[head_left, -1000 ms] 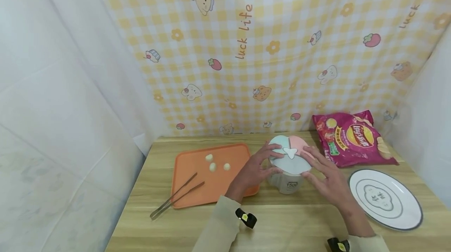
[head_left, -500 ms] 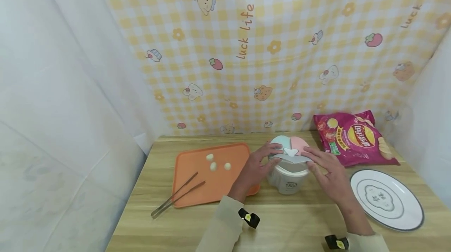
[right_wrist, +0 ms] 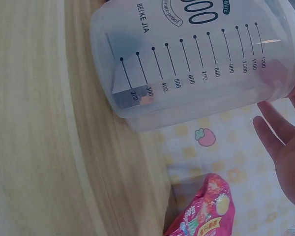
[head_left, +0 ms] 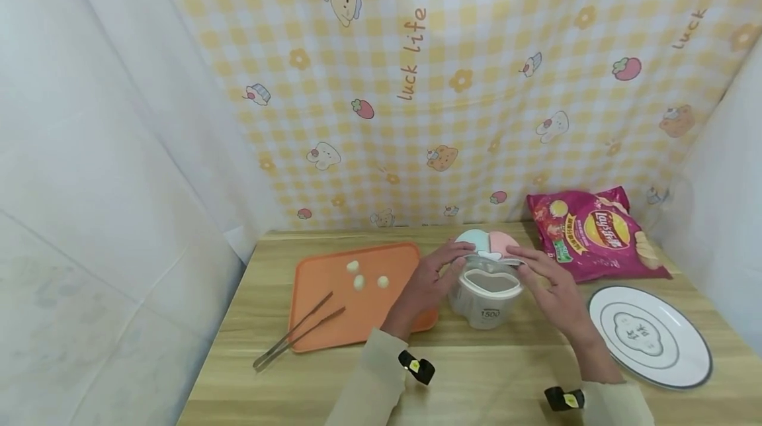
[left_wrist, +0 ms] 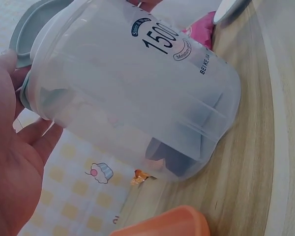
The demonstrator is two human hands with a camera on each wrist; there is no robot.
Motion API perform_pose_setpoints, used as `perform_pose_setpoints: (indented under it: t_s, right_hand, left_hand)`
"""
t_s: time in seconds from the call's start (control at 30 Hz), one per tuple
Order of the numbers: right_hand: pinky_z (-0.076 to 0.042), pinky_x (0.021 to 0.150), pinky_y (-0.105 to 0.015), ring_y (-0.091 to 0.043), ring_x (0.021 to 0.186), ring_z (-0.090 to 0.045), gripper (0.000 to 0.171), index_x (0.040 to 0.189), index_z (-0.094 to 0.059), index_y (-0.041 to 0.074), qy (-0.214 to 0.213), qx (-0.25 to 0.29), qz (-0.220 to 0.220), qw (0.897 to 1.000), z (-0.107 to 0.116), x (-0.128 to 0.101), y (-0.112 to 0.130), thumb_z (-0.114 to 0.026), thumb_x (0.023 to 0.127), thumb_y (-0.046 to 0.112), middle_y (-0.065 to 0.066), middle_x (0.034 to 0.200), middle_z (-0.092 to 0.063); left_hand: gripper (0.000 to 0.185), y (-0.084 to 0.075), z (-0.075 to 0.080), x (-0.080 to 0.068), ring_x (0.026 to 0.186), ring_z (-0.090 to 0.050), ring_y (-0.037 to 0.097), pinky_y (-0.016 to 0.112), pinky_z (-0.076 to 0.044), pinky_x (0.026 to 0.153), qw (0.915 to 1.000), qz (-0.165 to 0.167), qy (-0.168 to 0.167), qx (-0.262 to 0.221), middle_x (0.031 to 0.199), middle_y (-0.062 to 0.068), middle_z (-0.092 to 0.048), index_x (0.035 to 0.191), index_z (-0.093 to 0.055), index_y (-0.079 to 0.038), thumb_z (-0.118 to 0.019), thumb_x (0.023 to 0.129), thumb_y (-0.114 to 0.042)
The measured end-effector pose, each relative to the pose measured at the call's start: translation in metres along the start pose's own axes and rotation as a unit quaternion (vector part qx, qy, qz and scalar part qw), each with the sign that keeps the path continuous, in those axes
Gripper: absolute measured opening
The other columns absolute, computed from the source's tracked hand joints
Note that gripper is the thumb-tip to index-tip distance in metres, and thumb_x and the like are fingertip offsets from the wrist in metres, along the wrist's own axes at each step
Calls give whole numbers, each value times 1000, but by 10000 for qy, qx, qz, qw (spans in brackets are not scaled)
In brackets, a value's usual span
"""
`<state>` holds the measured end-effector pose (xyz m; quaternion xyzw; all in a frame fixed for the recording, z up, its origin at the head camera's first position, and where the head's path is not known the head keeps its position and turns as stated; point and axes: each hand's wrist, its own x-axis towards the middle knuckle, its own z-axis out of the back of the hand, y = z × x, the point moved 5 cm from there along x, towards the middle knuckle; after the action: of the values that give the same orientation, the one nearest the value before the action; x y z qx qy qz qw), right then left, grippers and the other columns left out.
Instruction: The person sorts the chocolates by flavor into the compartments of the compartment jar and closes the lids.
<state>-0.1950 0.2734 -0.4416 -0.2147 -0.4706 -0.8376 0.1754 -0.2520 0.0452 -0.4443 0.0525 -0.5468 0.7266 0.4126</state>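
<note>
A translucent plastic canister (head_left: 485, 313) marked 1500 stands on the table in front of me. Its lid (head_left: 503, 243) has a mint and a pink section at the back. The front grey flap (left_wrist: 35, 30) is tilted up, so the mouth is exposed. My left hand (head_left: 425, 284) grips the lid's left side, thumb at the flap in the left wrist view. On the other side, my right hand (head_left: 553, 294) holds the lid's right edge, fingers on top and thumb near the flap. Through the wall, a dark packet (left_wrist: 174, 156) shows near the bottom.
Left of the canister lies an orange tray (head_left: 333, 337) with several small white lumps (head_left: 359, 282). Metal tongs (head_left: 297, 333) rest across its left edge. A purple chip bag (head_left: 595, 234) lies at the back right, and a white oval plate (head_left: 690, 346) is in front of it.
The grey front flap has swung up from flat to raised, uncovering the canister's mouth. Both hands stay at the lid's sides and have barely shifted.
</note>
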Motion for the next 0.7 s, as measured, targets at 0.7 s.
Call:
perform_pose_setpoints:
  t_s: [0.7]
  right_hand:
    - [-39,97,-13,-1,121,-53,27,118,-76,2,-544,151,-616,9965,-6,-1,1,-52,109,11,-5,127,-64]
  left_hand:
    - [37,0,9,-11,142,-42,15,37,-45,106,9983,480,-66,311,156,0,-47,143,-60,-10,-53,108,-20]
